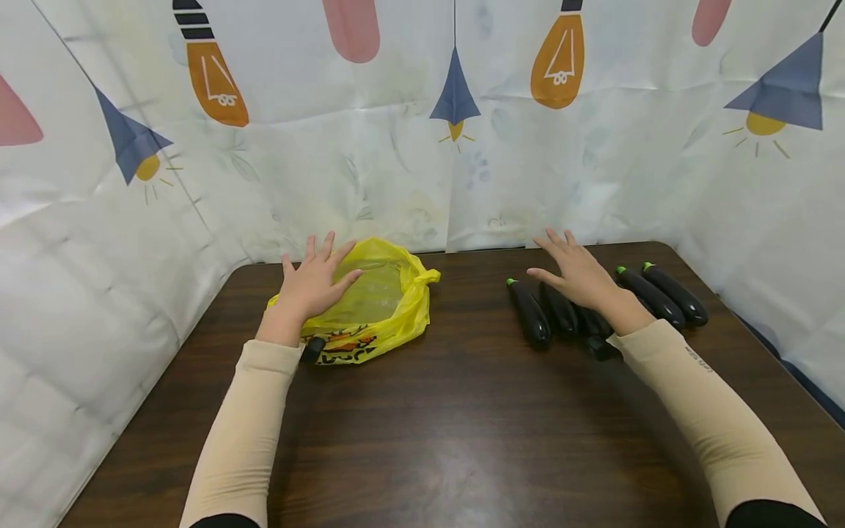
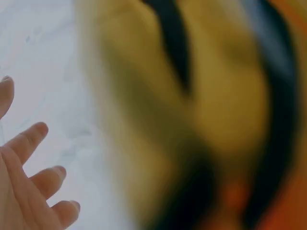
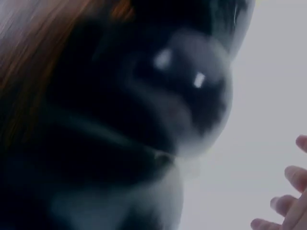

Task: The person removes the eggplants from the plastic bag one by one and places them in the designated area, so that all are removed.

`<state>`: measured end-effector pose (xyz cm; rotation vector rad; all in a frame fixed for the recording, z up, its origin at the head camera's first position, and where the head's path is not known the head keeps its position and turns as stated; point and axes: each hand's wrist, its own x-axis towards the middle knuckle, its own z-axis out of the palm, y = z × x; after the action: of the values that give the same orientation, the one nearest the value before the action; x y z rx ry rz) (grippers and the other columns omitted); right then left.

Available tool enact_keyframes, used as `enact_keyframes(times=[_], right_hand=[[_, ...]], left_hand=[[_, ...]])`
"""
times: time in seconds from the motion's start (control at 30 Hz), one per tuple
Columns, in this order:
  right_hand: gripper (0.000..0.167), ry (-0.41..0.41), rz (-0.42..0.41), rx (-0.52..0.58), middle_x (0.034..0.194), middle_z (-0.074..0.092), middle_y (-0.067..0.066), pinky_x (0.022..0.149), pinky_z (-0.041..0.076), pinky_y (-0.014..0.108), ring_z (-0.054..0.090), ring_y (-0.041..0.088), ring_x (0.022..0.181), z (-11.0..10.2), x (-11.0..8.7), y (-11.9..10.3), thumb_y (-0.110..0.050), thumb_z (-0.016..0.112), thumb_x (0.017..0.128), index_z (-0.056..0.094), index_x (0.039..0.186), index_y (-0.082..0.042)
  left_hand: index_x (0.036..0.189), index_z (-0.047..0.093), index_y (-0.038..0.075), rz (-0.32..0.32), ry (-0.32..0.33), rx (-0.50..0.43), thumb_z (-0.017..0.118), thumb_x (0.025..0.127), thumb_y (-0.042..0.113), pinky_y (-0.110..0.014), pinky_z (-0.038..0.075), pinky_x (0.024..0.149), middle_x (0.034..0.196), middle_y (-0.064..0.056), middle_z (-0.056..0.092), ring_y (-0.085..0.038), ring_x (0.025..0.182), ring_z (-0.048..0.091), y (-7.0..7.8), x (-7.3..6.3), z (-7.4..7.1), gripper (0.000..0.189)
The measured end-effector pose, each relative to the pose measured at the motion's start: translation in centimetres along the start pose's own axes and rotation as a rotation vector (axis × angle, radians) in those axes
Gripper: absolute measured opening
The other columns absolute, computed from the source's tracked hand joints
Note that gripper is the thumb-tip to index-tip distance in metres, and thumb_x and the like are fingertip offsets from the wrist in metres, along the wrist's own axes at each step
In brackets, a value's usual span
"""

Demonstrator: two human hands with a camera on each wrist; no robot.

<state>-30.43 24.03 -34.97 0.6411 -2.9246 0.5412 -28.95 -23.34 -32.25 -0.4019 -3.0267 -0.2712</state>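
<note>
My left hand (image 1: 310, 286), fingers spread, is at the left side of a yellow plastic bag (image 1: 412, 312) and overlaps it in the head view. The bag's mouth gapes, showing its inside, and dark and red print marks its front. In the left wrist view the bag (image 2: 225, 96) fills much of the frame, blurred, with straight fingers (image 2: 31, 139) at the left. My right hand (image 1: 581, 275), also spread, is above several glossy dark eggplants (image 1: 530, 315) with green stem ends, partly hiding some. Close, blurred eggplants (image 3: 187, 96) fill the right wrist view, with fingertips (image 3: 283, 203) at its right edge.
The dark brown wooden table (image 1: 422, 433) has a rounded far right corner. Behind it hangs a white curtain (image 1: 396, 161) printed with lamps and bulbs, and it also runs along both sides. Two eggplants (image 1: 675, 295) lie beyond my right wrist, near the table's right edge.
</note>
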Motion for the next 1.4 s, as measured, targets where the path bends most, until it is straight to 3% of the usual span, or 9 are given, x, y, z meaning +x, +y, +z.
enact_keyframes(times=[0.3, 0.7, 0.93, 1.17, 1.4], right_hand=[[0.071, -0.022, 0.044, 0.122, 0.171, 0.007, 0.017, 0.115, 0.014, 0.073, -0.004, 0.04, 0.155, -0.9, -1.8, 2.7, -0.037, 0.056, 0.108, 0.026, 0.164, -0.007], [0.068, 0.023, 0.109, 0.154, 0.168, 0.013, 0.023, 0.111, 0.011, 0.078, 0.003, 0.046, 0.154, -1.8, -4.3, 6.1, -0.036, 0.054, 0.109, 0.028, 0.161, -0.002], [0.065, 0.039, 0.143, 0.151, 0.167, 0.012, 0.026, 0.11, 0.017, 0.077, 0.001, 0.048, 0.153, -2.3, -5.6, 8.1, -0.035, 0.05, 0.111, 0.026, 0.162, -0.001], [0.063, 0.04, 0.203, 0.135, 0.167, 0.01, 0.026, 0.11, 0.015, 0.078, 0.002, 0.05, 0.152, -2.4, -6.8, 9.7, -0.032, 0.048, 0.111, 0.025, 0.162, -0.001], [0.062, 0.042, 0.234, 0.108, 0.166, 0.01, 0.03, 0.107, 0.016, 0.08, 0.002, 0.052, 0.151, -2.5, -7.9, 11.2, -0.032, 0.045, 0.112, 0.025, 0.161, 0.0]], left_hand=[[0.167, 0.014, 0.024, -0.013, -0.023, -0.053, 0.039, 0.108, 0.057, -0.083, -0.015, 0.103, 0.171, -0.016, -0.002, -0.045, 0.152, -0.014, -2.8, -0.9, 0.0, 0.072], [0.168, 0.011, 0.023, -0.015, -0.063, -0.109, 0.037, 0.107, 0.06, -0.085, -0.014, 0.101, 0.171, -0.015, -0.005, -0.046, 0.151, -0.017, -5.1, -2.6, -1.3, 0.076], [0.168, 0.011, 0.024, -0.035, -0.063, -0.103, 0.037, 0.107, 0.061, -0.085, -0.012, 0.1, 0.171, -0.015, -0.003, -0.049, 0.151, -0.016, -6.4, -3.5, -0.2, 0.076], [0.167, 0.012, 0.023, -0.074, -0.04, -0.155, 0.038, 0.107, 0.06, -0.084, -0.015, 0.1, 0.171, -0.014, -0.004, -0.048, 0.15, -0.018, -7.3, -4.9, 1.0, 0.076], [0.167, 0.013, 0.025, -0.074, -0.023, -0.18, 0.039, 0.106, 0.061, -0.085, -0.014, 0.099, 0.171, -0.015, -0.002, -0.05, 0.15, -0.017, -7.6, -5.3, 1.7, 0.075]])
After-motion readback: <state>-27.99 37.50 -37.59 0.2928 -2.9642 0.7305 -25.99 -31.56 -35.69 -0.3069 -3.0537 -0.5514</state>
